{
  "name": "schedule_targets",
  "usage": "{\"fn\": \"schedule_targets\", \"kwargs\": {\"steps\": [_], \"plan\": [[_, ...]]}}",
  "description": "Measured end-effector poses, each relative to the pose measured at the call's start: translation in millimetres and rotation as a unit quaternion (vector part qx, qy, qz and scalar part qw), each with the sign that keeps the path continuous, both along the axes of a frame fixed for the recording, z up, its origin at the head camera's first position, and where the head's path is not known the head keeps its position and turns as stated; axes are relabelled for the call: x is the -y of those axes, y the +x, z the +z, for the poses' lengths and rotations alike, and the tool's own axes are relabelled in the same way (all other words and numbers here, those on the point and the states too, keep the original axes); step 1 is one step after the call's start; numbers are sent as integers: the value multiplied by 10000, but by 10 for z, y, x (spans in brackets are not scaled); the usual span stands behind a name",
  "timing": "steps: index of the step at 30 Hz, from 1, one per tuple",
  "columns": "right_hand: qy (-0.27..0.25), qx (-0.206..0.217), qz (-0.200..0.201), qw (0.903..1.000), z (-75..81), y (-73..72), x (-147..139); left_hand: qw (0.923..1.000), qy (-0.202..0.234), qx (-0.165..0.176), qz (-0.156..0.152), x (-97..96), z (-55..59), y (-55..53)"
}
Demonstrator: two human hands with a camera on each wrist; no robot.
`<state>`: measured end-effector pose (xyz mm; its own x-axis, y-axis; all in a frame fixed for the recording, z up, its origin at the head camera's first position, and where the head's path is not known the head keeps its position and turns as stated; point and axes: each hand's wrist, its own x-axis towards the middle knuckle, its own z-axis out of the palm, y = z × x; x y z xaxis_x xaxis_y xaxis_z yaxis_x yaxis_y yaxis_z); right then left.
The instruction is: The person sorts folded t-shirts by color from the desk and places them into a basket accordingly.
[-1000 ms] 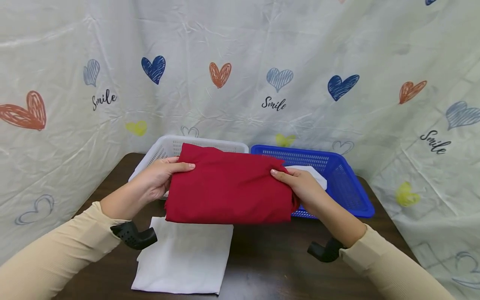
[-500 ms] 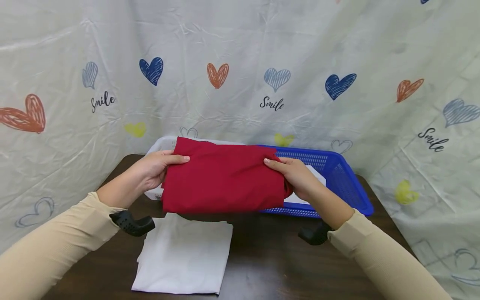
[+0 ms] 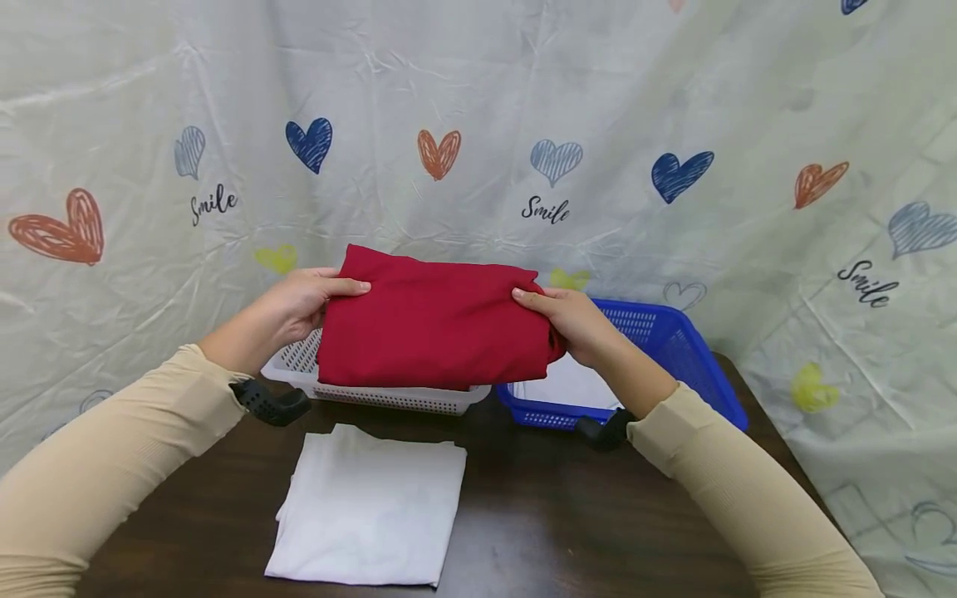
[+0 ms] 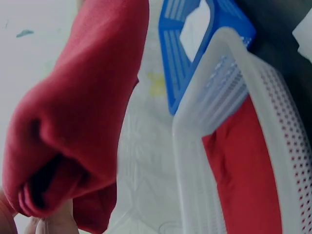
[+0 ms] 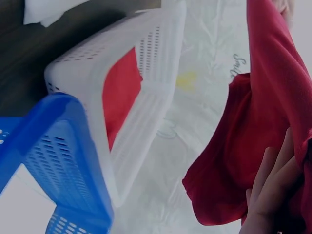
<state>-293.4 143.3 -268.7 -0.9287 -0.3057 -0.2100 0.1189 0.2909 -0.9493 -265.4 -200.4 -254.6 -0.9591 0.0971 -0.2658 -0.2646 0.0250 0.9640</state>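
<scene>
Both hands hold a folded red cloth [image 3: 437,324] up in the air, over the white basket [image 3: 404,400]. At its left edge the left hand [image 3: 302,301] grips it, thumb on the front face. My right hand [image 3: 571,322] pinches the opposite edge, thumb in front and fingers behind, as the right wrist view shows. Inside the white basket lies another red cloth [image 4: 248,170], seen in both wrist views. The fabric's layers at the left end show rolled over in the left wrist view.
Right of the white basket stands a blue basket [image 3: 691,357] with a white folded cloth [image 3: 568,384] in it. Another white folded cloth [image 3: 370,508] lies flat on the dark table [image 3: 553,531]. A curtain printed with hearts [image 3: 478,91] hangs behind.
The hands have carried the red cloth forward and slightly left, from near the baskets' front to over the white basket. More of the white cloth on the table shows now.
</scene>
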Motion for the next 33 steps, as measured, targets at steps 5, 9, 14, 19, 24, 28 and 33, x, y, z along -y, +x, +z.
{"fn": "schedule_targets", "kwargs": {"steps": [5, 9, 14, 19, 24, 28, 33], "plan": [[-171, 8, -26, 9999, 42, -71, 86, 9999, -98, -128, 50, 49, 90, -72], [-305, 17, -48, 9995, 53, -129, 148, 9996, -231, -167, 68, 88, 122, -145], [-373, 62, -48, 9993, 54, -197, 215, 9983, -526, -228, 124, 161, 143, -215], [-511, 50, -25, 9987, 63, -237, 273, 9972, -681, -220, 203, 213, 166, -277], [-611, -41, -91, 9981, 60, -280, 330, 9952, -879, -293, 312, 249, 157, -345], [-704, -83, -187, 9973, 51, -333, 394, 9923, -1107, -378, 419, 280, 157, -398], [-923, -4, -288, 9953, 19, -414, 491, 9891, -1264, -459, 604, 313, 196, -464]]}}
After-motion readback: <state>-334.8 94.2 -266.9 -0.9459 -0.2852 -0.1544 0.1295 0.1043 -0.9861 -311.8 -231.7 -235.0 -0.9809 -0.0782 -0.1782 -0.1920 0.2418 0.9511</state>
